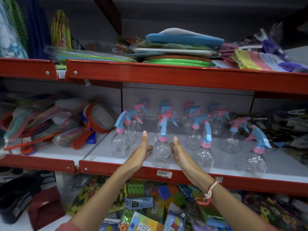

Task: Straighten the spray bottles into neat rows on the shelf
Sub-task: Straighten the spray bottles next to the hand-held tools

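Centre frame, the left hand (141,152) and right hand (179,153) are cupping a clear round blue-triggered plastic spray bottle (161,155), fingers (148,148) curling round it, near the red shelf edge (116,170), with bare gaps either side.

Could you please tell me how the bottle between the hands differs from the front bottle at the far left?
The centre bottle is cupped by the left hand and right hand; the far-left bottle stands untouched. The centre bottle sits nearer the front of the shelf; the far-left bottle stands further back. Both are clear, upright, with blue sprayers and pink collars.
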`<state>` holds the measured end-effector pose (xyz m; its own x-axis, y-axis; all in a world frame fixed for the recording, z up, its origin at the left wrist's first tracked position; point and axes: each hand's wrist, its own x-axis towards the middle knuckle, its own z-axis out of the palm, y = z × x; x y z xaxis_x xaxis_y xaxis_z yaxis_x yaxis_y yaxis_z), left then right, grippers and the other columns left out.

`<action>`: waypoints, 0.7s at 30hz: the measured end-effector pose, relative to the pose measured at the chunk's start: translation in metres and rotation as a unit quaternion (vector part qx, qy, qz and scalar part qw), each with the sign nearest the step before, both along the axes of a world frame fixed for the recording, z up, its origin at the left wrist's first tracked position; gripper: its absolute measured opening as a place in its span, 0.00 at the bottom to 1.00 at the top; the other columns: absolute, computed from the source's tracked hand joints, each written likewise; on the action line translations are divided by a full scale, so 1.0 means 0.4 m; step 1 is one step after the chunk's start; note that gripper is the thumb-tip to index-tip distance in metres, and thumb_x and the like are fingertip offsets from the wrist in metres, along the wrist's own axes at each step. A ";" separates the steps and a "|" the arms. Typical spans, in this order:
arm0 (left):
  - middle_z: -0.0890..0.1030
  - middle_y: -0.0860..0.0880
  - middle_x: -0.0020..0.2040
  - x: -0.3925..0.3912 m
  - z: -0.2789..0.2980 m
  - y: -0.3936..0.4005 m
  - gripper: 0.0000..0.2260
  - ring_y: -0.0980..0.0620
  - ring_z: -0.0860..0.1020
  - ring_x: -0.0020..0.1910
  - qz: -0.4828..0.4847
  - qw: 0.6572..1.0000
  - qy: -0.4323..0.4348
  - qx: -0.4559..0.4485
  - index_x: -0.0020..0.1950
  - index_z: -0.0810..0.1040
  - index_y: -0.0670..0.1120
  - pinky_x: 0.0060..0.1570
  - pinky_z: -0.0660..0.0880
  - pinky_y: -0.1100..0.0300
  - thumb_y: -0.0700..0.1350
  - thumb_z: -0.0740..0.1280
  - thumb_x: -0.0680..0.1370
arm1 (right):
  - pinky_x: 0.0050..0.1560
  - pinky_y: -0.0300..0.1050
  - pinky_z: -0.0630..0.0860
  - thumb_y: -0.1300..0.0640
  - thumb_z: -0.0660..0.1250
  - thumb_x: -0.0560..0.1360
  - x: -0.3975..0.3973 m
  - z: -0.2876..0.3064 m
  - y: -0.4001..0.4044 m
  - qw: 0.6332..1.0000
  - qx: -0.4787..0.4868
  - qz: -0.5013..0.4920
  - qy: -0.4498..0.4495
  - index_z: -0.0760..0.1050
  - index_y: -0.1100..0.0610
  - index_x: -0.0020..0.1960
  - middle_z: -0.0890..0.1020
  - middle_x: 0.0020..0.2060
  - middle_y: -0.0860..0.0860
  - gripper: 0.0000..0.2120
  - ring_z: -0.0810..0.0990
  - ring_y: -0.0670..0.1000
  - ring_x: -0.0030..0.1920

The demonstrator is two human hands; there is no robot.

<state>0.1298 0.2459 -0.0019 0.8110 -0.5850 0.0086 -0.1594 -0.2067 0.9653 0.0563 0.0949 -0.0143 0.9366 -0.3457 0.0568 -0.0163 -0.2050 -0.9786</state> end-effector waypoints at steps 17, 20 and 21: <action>0.83 0.45 0.52 0.052 -0.050 0.155 0.28 0.49 0.80 0.53 0.221 0.958 -0.069 -0.168 0.51 0.80 0.44 0.59 0.75 0.50 0.61 0.48 0.79 | 0.54 0.22 0.64 0.39 0.49 0.78 -0.039 -0.025 0.181 0.965 -0.164 -0.076 -0.193 0.74 0.48 0.62 0.77 0.56 0.39 0.23 0.72 0.30 0.57; 0.81 0.44 0.56 0.093 -0.047 0.191 0.26 0.47 0.78 0.58 0.277 0.943 -0.079 -0.164 0.52 0.79 0.46 0.64 0.71 0.44 0.60 0.48 0.80 | 0.60 0.27 0.60 0.37 0.49 0.78 0.018 -0.010 0.216 0.979 -0.145 -0.017 -0.139 0.69 0.49 0.70 0.73 0.64 0.38 0.27 0.68 0.31 0.61; 0.80 0.44 0.60 0.100 -0.042 0.197 0.26 0.46 0.76 0.61 0.283 0.944 -0.078 -0.152 0.56 0.78 0.47 0.66 0.69 0.43 0.61 0.47 0.79 | 0.64 0.31 0.59 0.38 0.49 0.78 0.040 -0.011 0.221 0.984 -0.132 -0.001 -0.118 0.66 0.49 0.72 0.71 0.67 0.40 0.27 0.66 0.34 0.64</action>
<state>0.1698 0.3246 -0.0186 0.9681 -0.0091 0.2506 -0.2507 -0.0186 0.9679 0.0723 0.1834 -0.0185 0.8857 -0.2910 0.3616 0.2051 -0.4536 -0.8673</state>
